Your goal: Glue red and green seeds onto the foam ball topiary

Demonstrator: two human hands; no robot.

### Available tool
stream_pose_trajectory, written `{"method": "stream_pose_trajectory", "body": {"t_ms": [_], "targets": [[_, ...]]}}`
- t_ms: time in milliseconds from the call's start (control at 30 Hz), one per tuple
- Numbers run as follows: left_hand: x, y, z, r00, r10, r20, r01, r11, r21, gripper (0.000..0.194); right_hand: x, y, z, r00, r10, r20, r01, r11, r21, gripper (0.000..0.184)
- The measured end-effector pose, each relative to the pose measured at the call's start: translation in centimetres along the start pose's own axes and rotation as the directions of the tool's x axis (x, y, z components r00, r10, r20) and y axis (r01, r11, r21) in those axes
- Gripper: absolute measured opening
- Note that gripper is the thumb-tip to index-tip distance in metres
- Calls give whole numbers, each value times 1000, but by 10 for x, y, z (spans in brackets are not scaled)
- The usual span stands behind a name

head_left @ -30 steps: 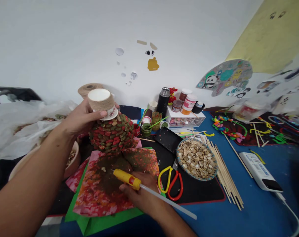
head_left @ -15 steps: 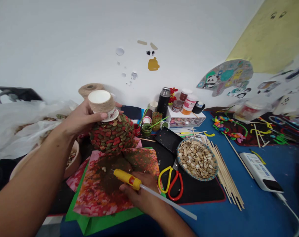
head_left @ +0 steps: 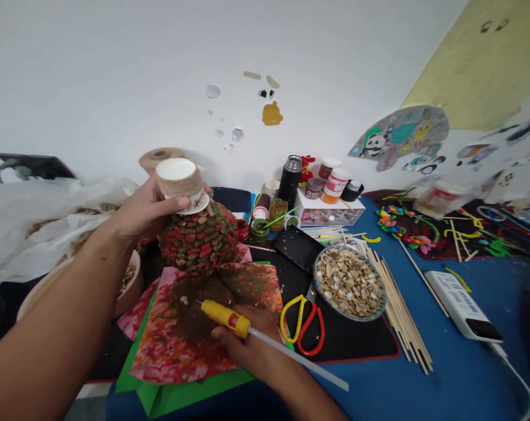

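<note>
My left hand is closed around a paper cup whose outside is partly wrapped in brown twine. Its white mouth faces up. Right beneath the cup stands a rounded form covered in red and green shell-like pieces; I cannot tell whether the two are joined. In my right hand is a yellow glue gun with a long translucent glue stick out of its back end. Its tip points left, over paint-stained paper on a green sheet. Small pale bits lie near the tip.
Right of the paper lie scissors with yellow and red handles, a basket of shells, wooden sticks and a power strip. Behind are a black tray, paint jars and a thermos. White plastic covers the left.
The paper cup in my left hand has shifted and tilted very slightly. My right hand and the glue gun stay where they were.
</note>
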State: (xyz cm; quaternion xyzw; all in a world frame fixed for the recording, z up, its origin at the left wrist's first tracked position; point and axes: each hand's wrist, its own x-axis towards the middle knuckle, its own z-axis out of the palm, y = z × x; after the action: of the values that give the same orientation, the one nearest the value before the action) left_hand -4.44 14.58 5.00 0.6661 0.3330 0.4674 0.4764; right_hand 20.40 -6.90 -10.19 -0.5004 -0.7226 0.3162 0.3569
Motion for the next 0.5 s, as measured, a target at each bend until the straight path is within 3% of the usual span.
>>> {"method": "stream_pose_trajectory", "body": {"t_ms": [500], "targets": [[-1, -2, 2, 999, -6, -51, 5, 1000, -11, 75, 1, -4, -5, 1000, -1, 8, 1, 999, 38, 39]]}}
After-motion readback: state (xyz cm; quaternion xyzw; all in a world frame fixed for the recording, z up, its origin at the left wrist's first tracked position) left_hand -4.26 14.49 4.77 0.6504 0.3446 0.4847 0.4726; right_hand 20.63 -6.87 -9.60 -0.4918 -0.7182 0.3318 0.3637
